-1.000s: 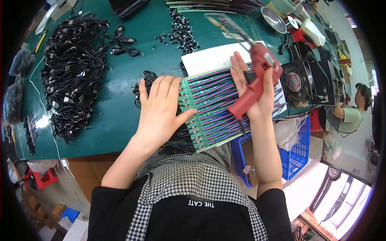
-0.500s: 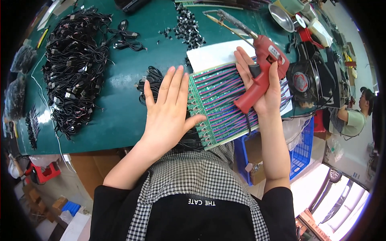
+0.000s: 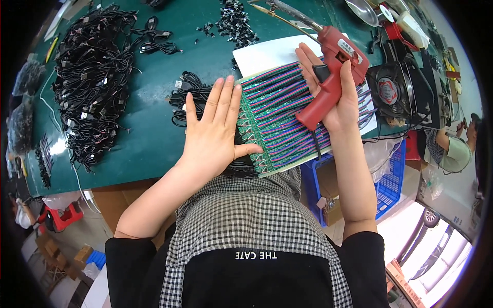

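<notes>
My left hand (image 3: 209, 134) lies flat with its fingers spread, over black coiled cables (image 3: 192, 82). Its thumb reaches the left edge of a panel of green circuit boards (image 3: 250, 123). Rows of black, red and blue wires (image 3: 287, 123) run rightward from the panel. Over those wires, my right hand (image 3: 343, 115) supports a red soldering gun (image 3: 322, 100) between thumb and palm, several fingers stretched out behind it. The gun's metal tip and thin feed tube point to the far left, above a white sheet (image 3: 259, 59) partly under the panel.
A big heap of black USB cables (image 3: 95, 82) covers the table's left side. Small black connectors (image 3: 236, 23) are scattered at the far middle. A fan (image 3: 386, 91) stands right of the wires. Below the table edge is a blue crate (image 3: 389, 192). Another person (image 3: 454, 149) sits far right.
The whole view has shifted slightly, so the table's things sit a little higher and further left. Both hands keep nearly the same pose over the panel. The other person's arm has moved.
</notes>
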Motion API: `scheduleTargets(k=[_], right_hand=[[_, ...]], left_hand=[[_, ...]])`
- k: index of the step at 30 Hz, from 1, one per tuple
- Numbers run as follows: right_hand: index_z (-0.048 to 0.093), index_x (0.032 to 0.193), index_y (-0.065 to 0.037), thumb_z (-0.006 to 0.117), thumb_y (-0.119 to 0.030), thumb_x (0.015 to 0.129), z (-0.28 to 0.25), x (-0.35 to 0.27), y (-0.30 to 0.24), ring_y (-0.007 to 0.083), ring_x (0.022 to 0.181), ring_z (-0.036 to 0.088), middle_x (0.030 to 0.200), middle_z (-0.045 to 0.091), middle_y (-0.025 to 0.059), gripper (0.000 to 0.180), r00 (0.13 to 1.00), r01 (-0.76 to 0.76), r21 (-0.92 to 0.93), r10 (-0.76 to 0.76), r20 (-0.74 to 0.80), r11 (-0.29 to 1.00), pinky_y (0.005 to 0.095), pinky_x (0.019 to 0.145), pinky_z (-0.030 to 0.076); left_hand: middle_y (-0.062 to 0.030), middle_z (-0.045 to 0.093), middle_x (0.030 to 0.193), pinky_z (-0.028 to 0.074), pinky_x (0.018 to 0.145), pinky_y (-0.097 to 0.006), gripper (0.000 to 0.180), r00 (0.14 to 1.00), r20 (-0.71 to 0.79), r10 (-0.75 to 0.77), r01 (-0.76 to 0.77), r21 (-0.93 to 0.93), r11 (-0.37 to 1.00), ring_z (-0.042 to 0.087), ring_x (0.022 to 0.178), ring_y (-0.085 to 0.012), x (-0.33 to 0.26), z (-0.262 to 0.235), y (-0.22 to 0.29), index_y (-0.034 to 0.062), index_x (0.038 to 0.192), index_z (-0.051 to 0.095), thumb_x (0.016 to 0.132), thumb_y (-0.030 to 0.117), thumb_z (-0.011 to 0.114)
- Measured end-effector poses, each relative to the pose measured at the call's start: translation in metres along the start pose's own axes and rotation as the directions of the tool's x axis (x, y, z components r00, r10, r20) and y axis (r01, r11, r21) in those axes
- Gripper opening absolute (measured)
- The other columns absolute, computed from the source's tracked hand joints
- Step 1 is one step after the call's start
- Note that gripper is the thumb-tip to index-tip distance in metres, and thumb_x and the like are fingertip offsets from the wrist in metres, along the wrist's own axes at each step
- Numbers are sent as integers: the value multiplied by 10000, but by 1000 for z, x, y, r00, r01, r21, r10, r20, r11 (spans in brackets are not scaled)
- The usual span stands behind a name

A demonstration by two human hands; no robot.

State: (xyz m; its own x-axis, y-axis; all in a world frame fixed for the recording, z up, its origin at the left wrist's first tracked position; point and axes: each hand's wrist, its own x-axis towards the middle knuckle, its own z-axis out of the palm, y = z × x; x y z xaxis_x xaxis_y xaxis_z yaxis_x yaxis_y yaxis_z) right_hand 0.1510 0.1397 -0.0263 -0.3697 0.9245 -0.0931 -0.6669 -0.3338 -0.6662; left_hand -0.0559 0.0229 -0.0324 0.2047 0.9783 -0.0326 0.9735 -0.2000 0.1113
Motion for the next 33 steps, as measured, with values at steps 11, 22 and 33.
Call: scheduleTargets(k=[11,22,33], right_hand=[[275,1357,-12,455,-352,931,-3,1,3,301,1270,367,1344,388,211,573,1000,-19,-7,19,15,1000,366,1048,316],[304,1343,-23,506,-351,910,-4,5,6,295,1233,416,1309,431,202,580,999,-14,33,12,42,999,375,1026,335],[319,1347,-70,527,-365,893,-10,10,13,336,1243,391,1316,406,211,580,997,-25,138,15,73,990,424,1013,368]], left_hand=[[-127,171,1476,133,1031,-605,1091,1000,-20,17,-16,53,998,127,1376,-235,-1,6,-2,8,1408,182,660,759,436],[-151,500,1197,116,1045,-565,772,988,-106,-115,63,-402,913,447,1163,-270,25,-6,-30,23,1349,311,782,450,614],[-65,547,658,417,583,-266,135,879,-377,-292,-377,-924,61,526,676,-167,-133,-75,-117,32,725,551,695,77,675]])
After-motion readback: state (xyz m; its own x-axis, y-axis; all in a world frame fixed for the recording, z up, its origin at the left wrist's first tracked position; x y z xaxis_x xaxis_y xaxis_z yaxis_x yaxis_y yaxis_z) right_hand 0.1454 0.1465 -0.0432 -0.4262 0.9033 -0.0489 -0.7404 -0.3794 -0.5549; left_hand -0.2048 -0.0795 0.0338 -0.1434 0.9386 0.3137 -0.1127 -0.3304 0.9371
